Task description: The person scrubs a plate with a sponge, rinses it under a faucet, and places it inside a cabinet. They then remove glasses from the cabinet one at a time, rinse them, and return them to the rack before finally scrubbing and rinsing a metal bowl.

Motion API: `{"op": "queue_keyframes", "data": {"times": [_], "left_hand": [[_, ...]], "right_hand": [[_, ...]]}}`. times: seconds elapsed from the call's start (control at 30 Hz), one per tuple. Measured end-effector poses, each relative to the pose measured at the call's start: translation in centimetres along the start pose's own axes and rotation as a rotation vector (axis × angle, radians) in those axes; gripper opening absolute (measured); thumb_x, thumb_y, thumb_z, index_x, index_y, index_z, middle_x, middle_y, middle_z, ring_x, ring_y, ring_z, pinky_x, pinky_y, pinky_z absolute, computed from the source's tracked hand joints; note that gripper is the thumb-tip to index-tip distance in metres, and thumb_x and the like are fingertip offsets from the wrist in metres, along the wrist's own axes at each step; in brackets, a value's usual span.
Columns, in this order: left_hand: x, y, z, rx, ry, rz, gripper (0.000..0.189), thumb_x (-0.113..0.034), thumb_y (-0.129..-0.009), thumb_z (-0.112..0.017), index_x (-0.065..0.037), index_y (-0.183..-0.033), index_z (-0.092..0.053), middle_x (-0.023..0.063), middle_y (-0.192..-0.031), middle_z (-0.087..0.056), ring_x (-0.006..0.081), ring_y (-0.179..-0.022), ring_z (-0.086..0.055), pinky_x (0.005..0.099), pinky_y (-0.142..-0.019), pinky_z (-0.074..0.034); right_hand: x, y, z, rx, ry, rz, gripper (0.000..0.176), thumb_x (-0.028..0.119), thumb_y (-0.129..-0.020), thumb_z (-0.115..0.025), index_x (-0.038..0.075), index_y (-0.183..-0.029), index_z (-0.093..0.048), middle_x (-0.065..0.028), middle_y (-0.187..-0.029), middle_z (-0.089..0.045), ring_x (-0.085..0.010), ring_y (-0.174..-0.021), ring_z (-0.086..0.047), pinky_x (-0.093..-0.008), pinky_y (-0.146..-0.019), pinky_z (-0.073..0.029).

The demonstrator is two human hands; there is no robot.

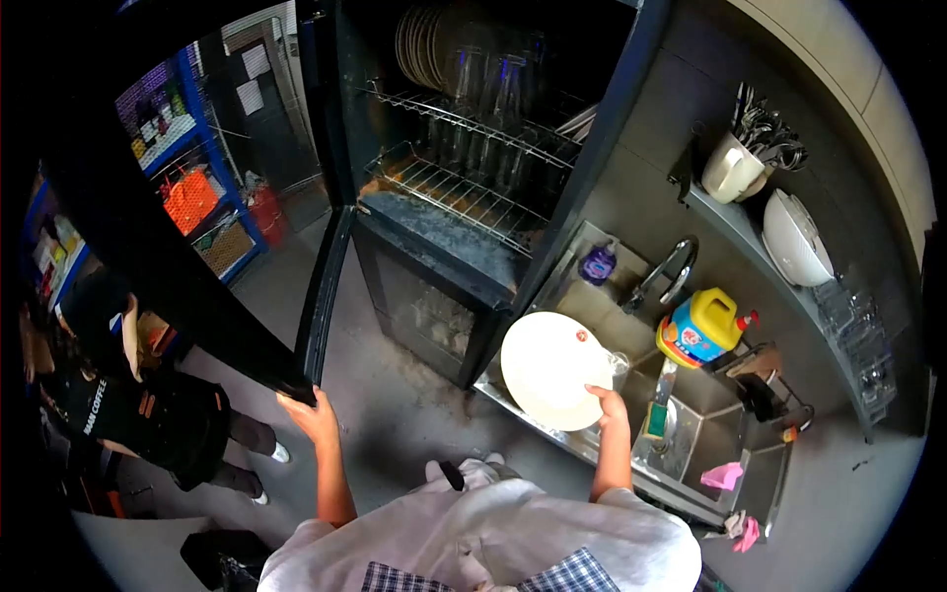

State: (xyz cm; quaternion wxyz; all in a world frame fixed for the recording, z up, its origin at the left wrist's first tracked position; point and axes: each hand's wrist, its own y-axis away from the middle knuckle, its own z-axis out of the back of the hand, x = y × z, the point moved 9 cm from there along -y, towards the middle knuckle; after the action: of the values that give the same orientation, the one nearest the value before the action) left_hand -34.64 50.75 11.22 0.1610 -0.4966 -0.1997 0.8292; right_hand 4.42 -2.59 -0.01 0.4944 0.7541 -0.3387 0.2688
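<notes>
Hands well apart: right hand (610, 407) clamps plate (545, 370) by its rim, left hand (315, 419) grips the open door (324, 296)'s near end. Plate overlaps sink (712, 424)'s left edge; floor (395, 414) gap between plate and door, open cabinet (444, 235) ahead.

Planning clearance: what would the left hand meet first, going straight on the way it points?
The open cabinet door: the left hand looks to be already gripping its lower corner. What comes beyond is unclear in depth.
</notes>
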Motion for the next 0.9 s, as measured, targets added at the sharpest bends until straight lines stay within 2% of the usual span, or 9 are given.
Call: {"op": "queue_keyframes", "data": {"times": [0.1,0.2,0.27,0.33,0.4,0.43,0.57,0.7,0.9], "left_hand": [[1.7,1.1,-0.2,0.037,-0.186,0.128,0.072,-0.011,-0.077,-0.067,0.008,-0.135,-0.030,0.0289,-0.129,-0.041,0.0414,-0.116,-0.045,0.0444,-0.099,-0.036],[12.5,5.3,-4.3,0.201,-0.222,0.322,0.062,-0.014,-0.078,-0.066,0.003,-0.131,-0.039,0.0269,-0.113,-0.053,0.0404,-0.103,-0.053,0.0456,-0.091,-0.042],[15.8,11.4,-11.1,0.766,0.124,0.728,0.040,-0.018,-0.082,-0.062,-0.001,-0.117,-0.052,0.0225,-0.092,-0.060,0.0398,-0.089,-0.058,0.0469,-0.079,-0.046],[10.4,11.1,-16.3,0.821,0.033,0.041,0.023,-0.021,-0.087,-0.058,-0.002,-0.100,-0.060,0.0190,-0.080,-0.063,0.0400,-0.080,-0.060,0.0458,-0.072,-0.048],[-3.9,5.6,-18.9,0.954,0.043,0.003,0.024,-0.024,-0.090,-0.054,-0.001,-0.094,-0.061,0.0233,-0.091,-0.064,0.0403,-0.084,-0.060,0.0423,-0.075,-0.049],[-10.1,2.1,-19.8,0.741,0.387,-0.169,0.023,-0.023,-0.089,-0.055,-0.002,-0.098,-0.061,0.0214,-0.092,-0.065,0.0383,-0.084,-0.062,0.0419,-0.075,-0.050],[-34.3,-10.8,-19.9,0.523,0.614,-0.413,0.014,-0.012,-0.086,-0.062,-0.003,-0.098,-0.059,0.0031,-0.079,-0.058,0.0097,-0.071,-0.054,0.0242,-0.066,-0.045],[-46.5,-18.4,-26.1,0.359,0.428,-0.657,0.045,-0.029,-0.074,-0.071,0.002,-0.104,-0.057,0.0181,-0.099,-0.064,0.0323,-0.093,-0.063,0.0390,-0.081,-0.050],[-51.4,-21.1,-35.5,0.644,0.158,-0.560,0.090,-0.054,-0.064,-0.077,0.008,-0.122,-0.048,0.0295,-0.115,-0.060,0.0377,-0.107,-0.061,0.0421,-0.089,-0.050]], "right_hand": [[0.7,0.8,-1.3,0.019,-0.013,0.048,0.047,-0.001,-0.078,-0.066,-0.014,-0.121,-0.050,-0.0231,-0.116,-0.061,-0.0350,-0.102,-0.062,-0.0443,-0.091,-0.050],[1.2,0.8,-1.7,0.037,-0.006,0.040,0.048,-0.001,-0.077,-0.067,-0.014,-0.121,-0.051,-0.0223,-0.116,-0.061,-0.0350,-0.101,-0.063,-0.0439,-0.090,-0.051],[1.1,0.4,-1.2,0.025,-0.004,0.023,0.049,-0.002,-0.077,-0.067,-0.013,-0.121,-0.051,-0.0220,-0.115,-0.062,-0.0348,-0.101,-0.062,-0.0438,-0.090,-0.051],[1.0,-0.5,0.1,-0.010,-0.003,0.011,0.049,-0.001,-0.076,-0.067,-0.013,-0.122,-0.051,-0.0218,-0.115,-0.062,-0.0346,-0.102,-0.062,-0.0439,-0.091,-0.050],[1.0,-1.8,1.1,0.010,-0.054,0.033,0.050,0.000,-0.078,-0.065,-0.011,-0.124,-0.049,-0.0223,-0.117,-0.061,-0.0360,-0.104,-0.061,-0.0453,-0.093,-0.049],[0.7,-1.8,2.2,0.012,-0.074,0.038,0.051,0.000,-0.079,-0.064,-0.011,-0.126,-0.048,-0.0225,-0.118,-0.060,-0.0367,-0.105,-0.060,-0.0460,-0.094,-0.049],[0.6,-2.4,6.0,-0.086,-0.145,0.036,0.049,0.000,-0.078,-0.065,-0.011,-0.123,-0.052,-0.0208,-0.116,-0.062,-0.0332,-0.102,-0.062,-0.0425,-0.092,-0.049],[0.8,-2.9,7.4,-0.079,-0.228,0.054,0.046,0.000,-0.080,-0.063,-0.010,-0.123,-0.051,-0.0213,-0.118,-0.061,-0.0347,-0.103,-0.062,-0.0437,-0.092,-0.050],[2.4,-1.7,7.5,-0.166,-0.313,0.133,0.048,0.000,-0.081,-0.062,-0.010,-0.126,-0.048,-0.0220,-0.120,-0.059,-0.0352,-0.108,-0.059,-0.0445,-0.093,-0.049]]}}
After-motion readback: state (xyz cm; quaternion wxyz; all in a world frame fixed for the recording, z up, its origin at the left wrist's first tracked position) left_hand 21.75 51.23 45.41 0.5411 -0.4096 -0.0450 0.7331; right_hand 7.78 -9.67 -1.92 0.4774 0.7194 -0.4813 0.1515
